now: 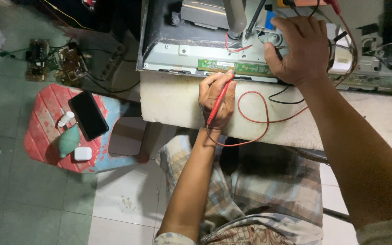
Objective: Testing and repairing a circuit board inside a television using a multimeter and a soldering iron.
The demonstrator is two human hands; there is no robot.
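Pinching a red probe (218,100) in the left hand (216,102), tip on the green circuit strip (234,68) at the bench's front edge — probing underway; the right hand (301,50) presses flat on wiring behind.

At upper centre we see a matt grey metal chassis (178,56) with a glossy green circuit strip (234,68) along its edge. The probe (218,102) in our left hand (216,100) looks like smooth red plastic, its wire (262,120) rubbery. The slab (173,102) beneath seems rough and pale. At left, the stool (46,131) shows worn, chipped red paint; the phone (88,114) on it is glossy black.
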